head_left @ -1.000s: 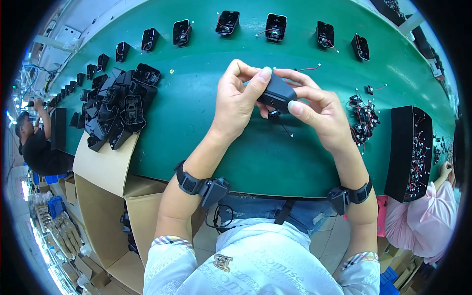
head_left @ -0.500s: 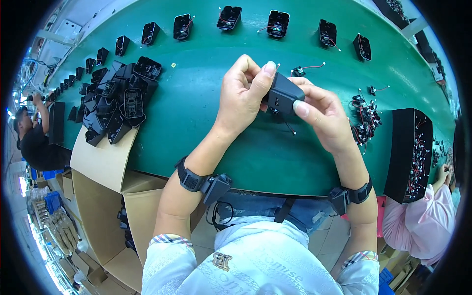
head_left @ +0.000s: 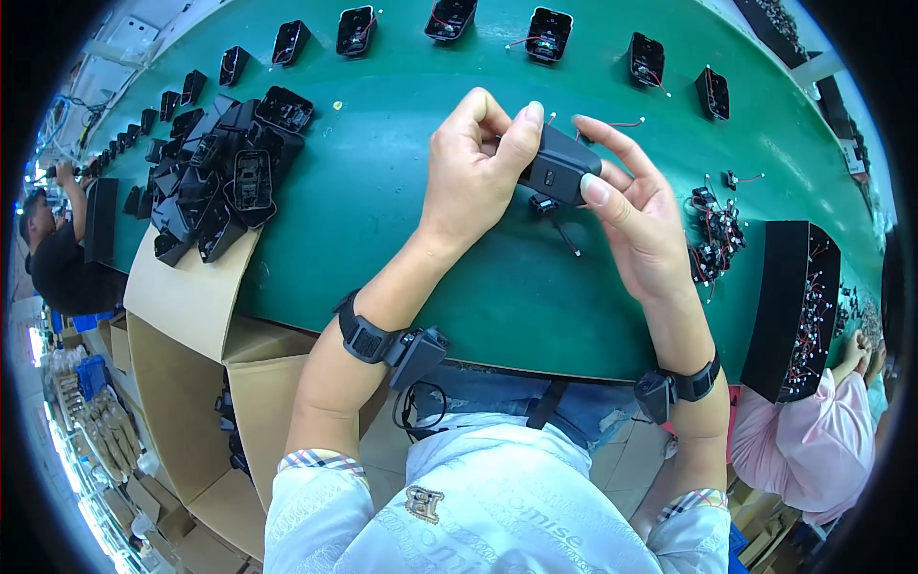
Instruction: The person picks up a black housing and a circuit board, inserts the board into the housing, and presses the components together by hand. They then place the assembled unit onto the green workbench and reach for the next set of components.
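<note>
Over the green table, a black plastic housing [head_left: 566, 165] with a small slot in its facing end is held between my two hands. My left hand [head_left: 476, 158] is closed around its left side, the thumb along the upper edge. My right hand [head_left: 639, 206] has its thumb against the lower right corner, its index finger raised off the housing and the other fingers partly behind it. Below the housing, a small black part with a wire [head_left: 543, 204] lies on the table. Another thin wire [head_left: 626, 122] shows beyond my right fingers. The housing's inside is hidden.
Black housings lie in a pile [head_left: 215, 177] at left, above an open cardboard box [head_left: 191, 402]. More housings [head_left: 359, 32] line the far side. At right are a heap of small wired parts [head_left: 712, 234] and a black bin [head_left: 779, 306]. Co-workers sit at both sides.
My right index finger has lifted away from the housing, and the housing has tilted slightly, its slotted end turning more toward me. The whole view has shifted a little.
</note>
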{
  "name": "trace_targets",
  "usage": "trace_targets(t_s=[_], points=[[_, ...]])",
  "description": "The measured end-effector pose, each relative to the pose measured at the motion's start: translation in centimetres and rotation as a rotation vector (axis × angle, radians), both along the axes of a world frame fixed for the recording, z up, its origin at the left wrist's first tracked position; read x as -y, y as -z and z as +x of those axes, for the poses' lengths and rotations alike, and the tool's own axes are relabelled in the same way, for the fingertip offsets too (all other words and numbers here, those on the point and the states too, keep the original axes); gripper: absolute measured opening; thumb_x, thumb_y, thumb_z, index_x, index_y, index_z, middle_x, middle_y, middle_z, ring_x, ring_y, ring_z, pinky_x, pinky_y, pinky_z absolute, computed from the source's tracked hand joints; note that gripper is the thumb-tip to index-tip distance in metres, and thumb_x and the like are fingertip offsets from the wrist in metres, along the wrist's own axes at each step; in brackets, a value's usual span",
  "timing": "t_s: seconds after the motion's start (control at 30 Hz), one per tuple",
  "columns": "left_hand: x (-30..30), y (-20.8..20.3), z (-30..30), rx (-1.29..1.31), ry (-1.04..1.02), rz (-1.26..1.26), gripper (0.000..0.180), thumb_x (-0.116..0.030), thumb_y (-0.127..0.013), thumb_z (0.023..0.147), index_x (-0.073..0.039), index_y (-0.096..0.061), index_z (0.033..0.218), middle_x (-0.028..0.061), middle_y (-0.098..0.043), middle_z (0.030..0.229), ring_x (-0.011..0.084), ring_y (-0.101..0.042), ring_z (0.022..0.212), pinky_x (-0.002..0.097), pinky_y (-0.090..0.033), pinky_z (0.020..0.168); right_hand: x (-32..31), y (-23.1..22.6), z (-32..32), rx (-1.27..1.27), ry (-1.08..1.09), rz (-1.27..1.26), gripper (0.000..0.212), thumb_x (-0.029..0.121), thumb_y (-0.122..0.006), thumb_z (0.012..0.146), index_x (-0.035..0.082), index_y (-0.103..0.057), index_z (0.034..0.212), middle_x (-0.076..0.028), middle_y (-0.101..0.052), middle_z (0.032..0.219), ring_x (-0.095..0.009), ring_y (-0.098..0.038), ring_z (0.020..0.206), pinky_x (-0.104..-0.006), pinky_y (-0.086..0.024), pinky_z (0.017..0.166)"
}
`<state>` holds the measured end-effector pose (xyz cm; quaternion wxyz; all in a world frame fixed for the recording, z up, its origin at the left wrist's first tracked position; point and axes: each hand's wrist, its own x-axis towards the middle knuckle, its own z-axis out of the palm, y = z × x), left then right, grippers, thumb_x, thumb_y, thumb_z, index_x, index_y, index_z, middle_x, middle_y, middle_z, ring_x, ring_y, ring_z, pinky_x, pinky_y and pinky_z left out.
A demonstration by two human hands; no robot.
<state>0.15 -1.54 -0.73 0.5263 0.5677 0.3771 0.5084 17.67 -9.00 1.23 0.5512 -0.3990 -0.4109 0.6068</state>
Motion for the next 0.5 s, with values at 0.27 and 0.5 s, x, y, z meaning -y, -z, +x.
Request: trace_targets(t_s=[0.27,0.5], points=[[0.15,0.4,0.05,-0.184,-0.123,0.198,0.041,-0.031,-0.066,0.1,-0.003,-0.049,0.075,0.0051,-0.054,0.059,0.0093,-0.049,0.056,0.0302,-0.042,0.05,0.22,0.09,0.02,0.136,-0.017,0.037,0.055,0.013,-0.076,0.093,-0.002,-0.054,0.141,-0.007,-0.07,0.115,-0.011,-0.065,0.105,-0.0263,-0.049,0.094],[0.38,0.45,0.04,-0.18,-0.075,0.236,0.04,-0.029,-0.066,0.1,-0.004,-0.049,0.074,0.004,-0.054,0.059,0.0081,-0.047,0.055,0.0294,-0.04,0.049,0.07,0.49,-0.39,0.048,-0.039,0.004,0.066,0.013,-0.083,0.081,0.001,-0.055,0.139,-0.005,-0.062,0.119,-0.013,-0.061,0.11,-0.0277,-0.048,0.099]])
